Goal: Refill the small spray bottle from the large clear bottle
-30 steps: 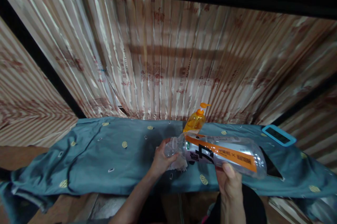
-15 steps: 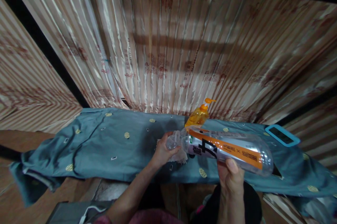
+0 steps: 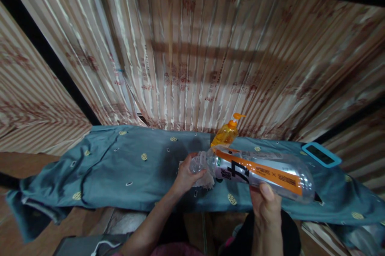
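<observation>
cloth (image 3: 120, 172), blue-grey with small yellow motifs, covers the surface from the far left edge to the right, hanging in folds at its left end. left hand (image 3: 187, 174) comes up from below near the middle, its fingers (image 3: 201, 173) closed around the neck end of a large clear bottle (image 3: 258, 172) together with a crumpled white rag (image 3: 206, 182). the bottle lies nearly level above the cloth, orange label uppermost, base pointing right. behind its neck stands an orange pump dispenser (image 3: 226, 136), against the striped curtain (image 3: 192, 55). right hand (image 3: 266, 208) grips the bottle's body from underneath, thumb pressed on the label, fingers wrapped out of view. further right, a blue-framed phone (image 3: 321, 154) rests on the cloth.
</observation>
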`<state>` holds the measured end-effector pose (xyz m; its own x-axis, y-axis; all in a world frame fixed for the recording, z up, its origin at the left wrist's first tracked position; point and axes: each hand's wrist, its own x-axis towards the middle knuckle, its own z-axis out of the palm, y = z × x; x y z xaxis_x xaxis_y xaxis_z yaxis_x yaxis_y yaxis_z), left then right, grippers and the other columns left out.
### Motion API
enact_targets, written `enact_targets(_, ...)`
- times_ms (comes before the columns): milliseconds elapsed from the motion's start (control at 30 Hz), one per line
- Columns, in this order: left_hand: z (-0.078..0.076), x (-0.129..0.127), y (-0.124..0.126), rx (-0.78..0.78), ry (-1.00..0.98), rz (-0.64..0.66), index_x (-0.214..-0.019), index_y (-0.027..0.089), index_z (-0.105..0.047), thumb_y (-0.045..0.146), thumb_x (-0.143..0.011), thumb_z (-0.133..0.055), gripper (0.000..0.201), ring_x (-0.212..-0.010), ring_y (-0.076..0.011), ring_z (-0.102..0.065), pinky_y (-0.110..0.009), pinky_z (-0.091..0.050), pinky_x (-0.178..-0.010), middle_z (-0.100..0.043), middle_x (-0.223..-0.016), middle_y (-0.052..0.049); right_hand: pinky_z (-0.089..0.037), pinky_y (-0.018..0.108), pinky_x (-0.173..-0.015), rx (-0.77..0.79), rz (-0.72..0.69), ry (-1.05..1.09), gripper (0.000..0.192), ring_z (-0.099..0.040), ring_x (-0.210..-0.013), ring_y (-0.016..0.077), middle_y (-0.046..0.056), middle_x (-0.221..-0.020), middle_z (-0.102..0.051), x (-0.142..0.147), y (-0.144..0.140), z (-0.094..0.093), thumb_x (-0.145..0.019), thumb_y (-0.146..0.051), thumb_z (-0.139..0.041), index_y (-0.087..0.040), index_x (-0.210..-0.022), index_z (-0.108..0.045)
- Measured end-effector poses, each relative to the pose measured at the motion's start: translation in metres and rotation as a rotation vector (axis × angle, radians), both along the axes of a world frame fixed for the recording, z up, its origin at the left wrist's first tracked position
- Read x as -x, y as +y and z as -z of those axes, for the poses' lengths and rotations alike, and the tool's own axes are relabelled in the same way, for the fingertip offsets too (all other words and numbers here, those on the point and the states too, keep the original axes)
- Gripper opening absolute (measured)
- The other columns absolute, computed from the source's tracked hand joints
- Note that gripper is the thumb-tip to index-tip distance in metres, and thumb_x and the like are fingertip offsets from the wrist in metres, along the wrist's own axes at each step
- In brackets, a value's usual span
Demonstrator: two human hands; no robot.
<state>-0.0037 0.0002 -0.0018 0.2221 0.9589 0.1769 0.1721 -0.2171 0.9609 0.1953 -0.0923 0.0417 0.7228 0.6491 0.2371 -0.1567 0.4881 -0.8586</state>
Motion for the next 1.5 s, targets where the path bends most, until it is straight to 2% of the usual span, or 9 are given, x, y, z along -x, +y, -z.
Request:
enact_targets(333,-0.0031,-0.0004,-0.0005,0.005,-0.018,-0.006,-0.116,0.019,-0.063,0.021,-0.068,-0.081,0.052,-0.102,-0.0234,-0.072,-0.037,-0.055,-0.095,-0.075,-0.111,-0.006,-0.051,0.044,-0.101,-0.025,0.030,-0.022,0.041,-0.069,-0.097,0.0231,0.000,-0.089,-0.074,0.0018,0.0027,-0.0072,-0.060,-0.040,-0.084,-0.026,-0.097,-0.072)
enact_targets(500,-0.0020,-0.0010,-0.0006,0.007,-0.026,-0.012,-0.117,0.019,-0.063,0.022,-0.067,-0.082,0.053,-0.104,-0.0234,-0.071,-0.038,-0.055,-0.098,-0.074,-0.112,-0.006,-0.052,0.044,-0.098,0.003,0.035,0.010,0.046,-0.069,-0.092,0.0228,0.000,-0.088,-0.074,0.0016,0.0021,-0.0061,-0.057,-0.040,-0.083,-0.026,-0.100,-0.072)
enact_targets(900,-0.0053,0.0005,-0.0003,0.031,-0.011,0.007,-0.117,0.020,-0.062,0.024,-0.068,-0.081,0.052,-0.106,-0.0236,-0.071,-0.037,-0.054,-0.098,-0.075,-0.113,-0.005,-0.046,0.052,-0.107,0.003,0.043,-0.021,0.055,-0.069,-0.105,0.0270,0.004,-0.103,-0.076,0.0047,0.0019,-0.0073,-0.061,-0.041,-0.081,-0.026,-0.113,-0.070)
enact_targets(1033,-0.0062,0.0009,0.0000,0.022,0.002,0.015,-0.117,0.020,-0.062,0.025,-0.068,-0.080,0.053,-0.105,-0.0239,-0.070,-0.038,-0.054,-0.097,-0.074,-0.112,-0.005,-0.045,0.050,-0.110,0.012,0.039,0.003,0.052,-0.069,-0.105,0.0261,0.003,-0.104,-0.076,0.0072,0.0000,-0.0083,-0.061,-0.039,-0.081,-0.026,-0.110,-0.072)
enact_targets(1233,-0.0083,0.0004,-0.0002,0.022,-0.018,0.029,-0.119,0.020,-0.061,0.024,-0.069,-0.079,0.053,-0.103,-0.0237,-0.072,-0.039,-0.055,-0.096,-0.075,-0.112,-0.005,-0.049,0.051,-0.105,0.029,0.037,0.009,0.051,-0.070,-0.101,0.0271,0.004,-0.099,-0.077,0.0074,-0.0012,-0.0078,-0.061,-0.038,-0.082,-0.024,-0.109,-0.072)
enact_targets(1500,-0.0063,0.0002,0.0007,0.005,-0.016,0.028,-0.119,0.019,-0.060,0.023,-0.068,-0.080,0.055,-0.105,-0.0246,-0.072,-0.039,-0.055,-0.097,-0.075,-0.115,-0.007,-0.045,0.054,-0.109,0.007,0.062,0.000,0.048,-0.069,-0.106,0.0285,0.004,-0.099,-0.077,0.0093,-0.0020,-0.0083,-0.061,-0.034,-0.080,-0.023,-0.107,-0.071)
